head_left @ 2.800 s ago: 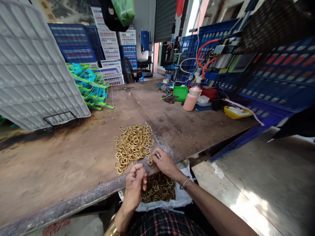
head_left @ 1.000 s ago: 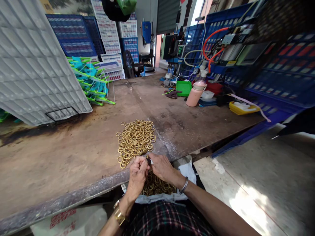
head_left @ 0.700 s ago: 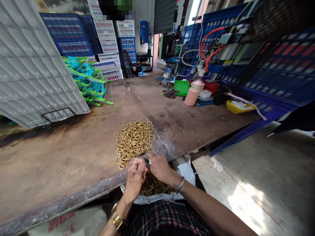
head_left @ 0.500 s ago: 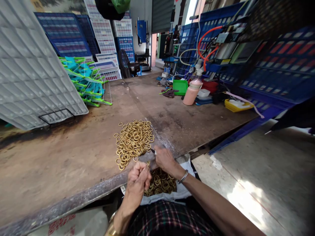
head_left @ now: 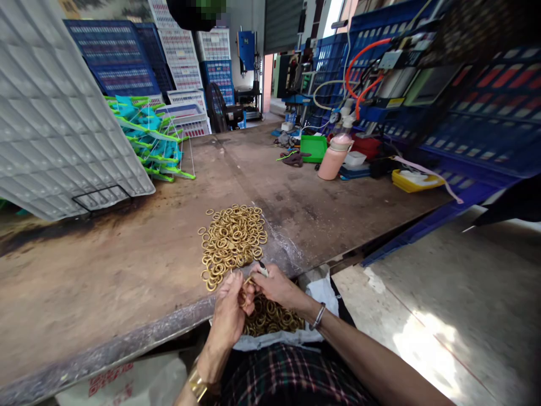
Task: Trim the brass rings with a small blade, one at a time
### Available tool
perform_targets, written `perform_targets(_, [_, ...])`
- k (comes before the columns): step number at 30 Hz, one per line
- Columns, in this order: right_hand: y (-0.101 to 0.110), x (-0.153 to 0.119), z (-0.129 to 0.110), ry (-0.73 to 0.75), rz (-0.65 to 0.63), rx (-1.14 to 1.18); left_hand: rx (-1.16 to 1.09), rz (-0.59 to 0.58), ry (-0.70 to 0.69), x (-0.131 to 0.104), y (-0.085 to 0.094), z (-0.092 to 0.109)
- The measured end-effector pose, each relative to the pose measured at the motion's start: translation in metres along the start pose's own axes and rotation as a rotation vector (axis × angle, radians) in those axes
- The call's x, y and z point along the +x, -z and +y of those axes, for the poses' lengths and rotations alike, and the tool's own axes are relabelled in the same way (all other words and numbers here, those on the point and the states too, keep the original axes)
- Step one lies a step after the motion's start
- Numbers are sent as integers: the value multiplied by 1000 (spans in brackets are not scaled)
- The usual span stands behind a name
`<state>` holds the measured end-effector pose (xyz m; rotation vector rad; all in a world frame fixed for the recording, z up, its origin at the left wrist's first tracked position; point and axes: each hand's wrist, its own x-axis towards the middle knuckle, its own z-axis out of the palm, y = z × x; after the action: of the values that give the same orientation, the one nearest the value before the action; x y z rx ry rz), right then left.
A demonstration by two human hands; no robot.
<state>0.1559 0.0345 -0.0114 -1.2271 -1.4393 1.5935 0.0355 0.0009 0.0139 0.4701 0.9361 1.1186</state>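
My left hand (head_left: 231, 301) is closed on a brass-coloured ring (head_left: 248, 280) at the table's front edge. Close against it, my right hand (head_left: 275, 286) is closed around a small tool (head_left: 262, 269) with a pale body and a dark end; its working end is hidden among the fingers. Just beyond both hands, a heap of brass-coloured rings (head_left: 231, 239) lies on the table. Below the hands, an open pale sack (head_left: 322, 293) holds many more rings (head_left: 274, 317), darker in the shade.
The brown table (head_left: 160, 242) stretches forward. Toward its back right stand a pink bottle (head_left: 333, 160), a green tray (head_left: 313, 148) and a yellow tray (head_left: 416, 180). A grey ribbed panel (head_left: 71, 124) and green hangers (head_left: 163, 146) occupy the left. Blue crates (head_left: 114, 53) are stacked behind.
My left hand has moved slightly left and up, and its ring now meets my right hand. The right hand has turned and come closer, so the tool's pale body shows more.
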Motion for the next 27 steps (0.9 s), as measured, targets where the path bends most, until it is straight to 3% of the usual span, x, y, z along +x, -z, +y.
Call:
perform_targets(7, [6, -6, -17, 249, 178, -415, 38, 80, -50, 5, 8, -7])
perform_targets(13, [3, -6, -14, 289, 156, -421, 139, -11, -39, 2, 12, -10])
perform_targets(18, [3, -7, -17, 180, 112, -258, 502, 65, -308, -2, 10, -8])
perform_targets(21, [4, -8, -19, 151, 74, -208, 593, 54, -411, -3, 9, -8])
perform_targets(27, [3, -6, -18, 137, 100, -245, 297, -34, -105, -2, 12, -13])
